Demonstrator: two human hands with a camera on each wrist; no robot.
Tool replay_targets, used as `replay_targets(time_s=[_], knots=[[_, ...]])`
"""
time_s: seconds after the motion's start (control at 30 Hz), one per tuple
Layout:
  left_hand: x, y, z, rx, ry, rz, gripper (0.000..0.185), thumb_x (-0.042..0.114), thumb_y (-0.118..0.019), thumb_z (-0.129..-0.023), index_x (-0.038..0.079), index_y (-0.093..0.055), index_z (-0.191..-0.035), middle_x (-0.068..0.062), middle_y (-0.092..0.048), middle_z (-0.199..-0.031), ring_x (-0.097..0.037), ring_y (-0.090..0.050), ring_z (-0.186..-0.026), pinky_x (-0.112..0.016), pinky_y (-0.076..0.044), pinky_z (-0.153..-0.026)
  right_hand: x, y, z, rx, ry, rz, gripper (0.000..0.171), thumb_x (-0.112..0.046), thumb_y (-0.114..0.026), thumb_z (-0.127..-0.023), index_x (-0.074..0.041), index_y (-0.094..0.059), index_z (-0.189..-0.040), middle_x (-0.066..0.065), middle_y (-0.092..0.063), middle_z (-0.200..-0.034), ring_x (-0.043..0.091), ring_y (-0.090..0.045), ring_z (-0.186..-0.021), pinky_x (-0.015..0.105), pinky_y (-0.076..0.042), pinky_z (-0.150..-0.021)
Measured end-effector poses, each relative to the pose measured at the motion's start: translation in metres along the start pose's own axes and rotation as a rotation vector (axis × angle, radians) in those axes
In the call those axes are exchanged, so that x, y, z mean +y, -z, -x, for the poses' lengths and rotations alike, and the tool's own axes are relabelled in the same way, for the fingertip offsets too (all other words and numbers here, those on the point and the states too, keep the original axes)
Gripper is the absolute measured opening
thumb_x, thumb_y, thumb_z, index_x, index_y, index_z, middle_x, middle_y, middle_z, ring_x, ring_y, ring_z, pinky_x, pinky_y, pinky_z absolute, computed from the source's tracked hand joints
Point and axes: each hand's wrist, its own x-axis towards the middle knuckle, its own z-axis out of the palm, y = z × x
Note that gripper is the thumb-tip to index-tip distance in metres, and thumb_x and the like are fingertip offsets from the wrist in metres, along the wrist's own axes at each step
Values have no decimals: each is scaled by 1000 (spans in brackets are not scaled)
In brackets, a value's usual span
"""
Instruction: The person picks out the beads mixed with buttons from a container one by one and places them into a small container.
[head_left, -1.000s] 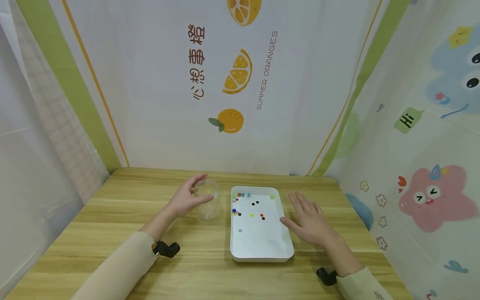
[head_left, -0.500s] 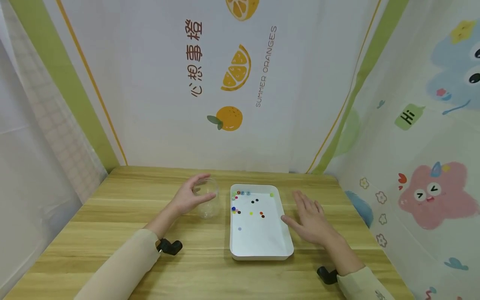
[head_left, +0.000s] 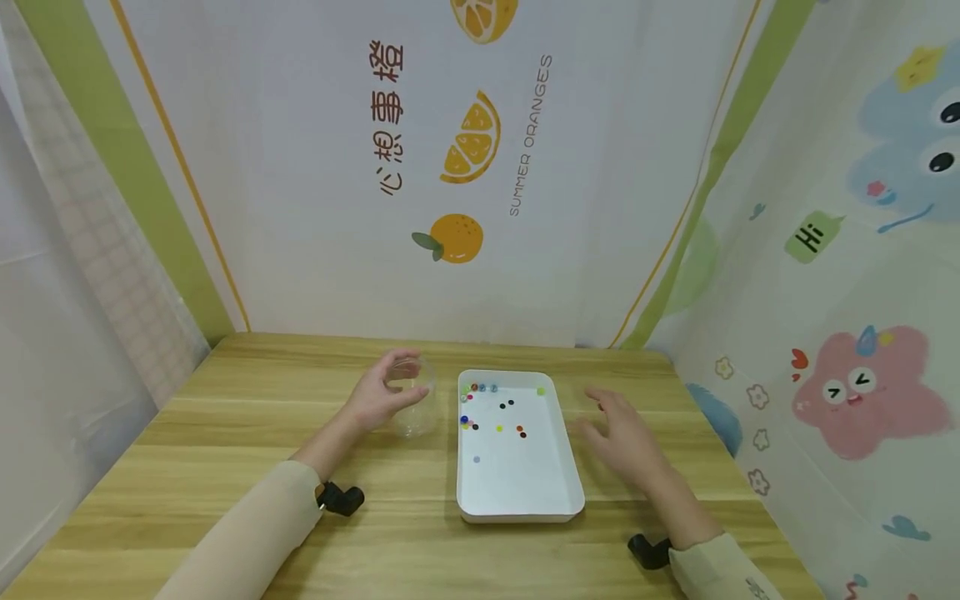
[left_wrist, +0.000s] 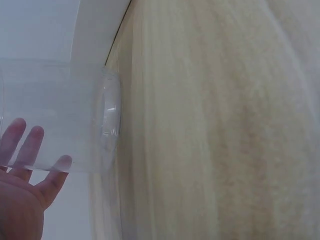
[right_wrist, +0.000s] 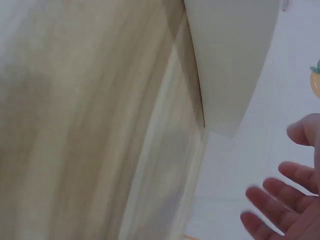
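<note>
My left hand (head_left: 375, 398) curves its thumb and fingers round a clear plastic jar (head_left: 414, 418), which stands upright on the table left of a white tray. In the left wrist view, fingertips show through the wall of the jar (left_wrist: 60, 100), close by its base. Small coloured beads lie scattered in the white tray (head_left: 517, 493), mostly along its left side and far half. Just off the tray's right edge hovers my right hand (head_left: 628, 446), fingers loosely bent. The right wrist view shows this hand (right_wrist: 295, 200) with its fingers spread and nothing between them.
A wooden table (head_left: 360, 550) carries the jar and tray. Behind it hangs a white curtain (head_left: 322, 250) with orange prints. A patterned cloth (head_left: 825, 283) closes off the right side, and pale fabric (head_left: 67, 375) the left.
The right hand's fingers, straighter and more spread before, have bent and drawn nearer each other. My left hand stays at the jar. The beads keep their places in the tray.
</note>
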Motion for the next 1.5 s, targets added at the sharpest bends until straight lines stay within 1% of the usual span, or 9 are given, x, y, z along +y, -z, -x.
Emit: replay_targets(time_s=[0.07, 0.17, 0.3, 0.43, 0.6, 0.8, 1.1, 1.33, 1.5], knots=[[-1, 1, 0, -1, -7, -3, 67, 19, -81, -100, 10, -48, -158, -25, -58, -156, -46, -57, -145, -64, -51, -118, 4, 0, -3, 26, -26, -65, 56, -33, -64, -110, -2, -55, -156, 20, -60, -156, 40, -66, -132, 59, -58, -108], [-1, 1, -1, -1, -9, 2, 68, 19, -82, -99, 11, -49, -158, -26, -58, -155, -46, -57, -144, -63, -52, -117, 11, 0, -7, 53, -45, -127, 46, -29, -66, -110, -4, -63, -148, 17, -67, -145, 30, -71, -115, 45, -64, -96], [-1, 1, -2, 4, -7, -3, 67, 20, -82, -99, 11, -49, -157, -25, -59, -154, -46, -58, -143, -62, -53, -116, 18, 0, -13, 59, -51, -190, 40, -27, -69, -108, -7, -66, -143, 17, -72, -136, 23, -72, -104, 32, -62, -83], [-1, 1, -1, 5, -8, -6, 67, 20, -82, -99, 11, -50, -157, -26, -59, -154, -48, -57, -144, -63, -54, -116, 20, 0, -16, 36, -75, -266, 41, -29, -72, -107, -10, -66, -144, 15, -74, -133, 18, -70, -99, 26, -58, -78], [-1, 0, 1, 1, -9, 0, 67, 20, -82, -99, 11, -50, -157, -26, -59, -154, -48, -57, -143, -63, -54, -116, 18, 0, -21, 13, -106, -338, 43, -27, -73, -107, -9, -65, -145, 15, -74, -133, 16, -66, -95, 23, -55, -73], [-2, -1, 1, 2, -5, -2, 67, 21, -82, -99, 12, -50, -156, -28, -58, -155, -46, -59, -143, -63, -54, -115, 15, 3, -32, 15, -79, -389, 41, -21, -73, -105, -5, -66, -142, 18, -74, -130, 12, -64, -87, 23, -54, -69], [-3, -1, 0, 1, 6, -10, 66, 22, -81, -100, 11, -49, -157, -27, -58, -155, -46, -58, -143, -62, -55, -115, 2, 6, -47, 8, -51, -369, 40, -24, -75, -104, -8, -68, -140, 14, -75, -128, 11, -67, -88, 23, -54, -70], [-4, -1, 0, 0, 10, -15, 67, 21, -81, -99, 10, -48, -157, -28, -58, -155, -46, -58, -144, -61, -55, -116, -13, 4, -57, -15, -10, -372, 40, -22, -76, -104, -6, -68, -139, 15, -76, -126, 14, -70, -89, 24, -55, -72], [-4, 0, 0, 4, 10, -19, 67, 21, -82, -99, 10, -49, -157, -27, -59, -154, -47, -58, -143, -61, -55, -115, -25, 0, -65, -43, -28, -342, 43, -27, -77, -104, -6, -68, -140, 12, -75, -128, 14, -71, -91, 26, -58, -74]])
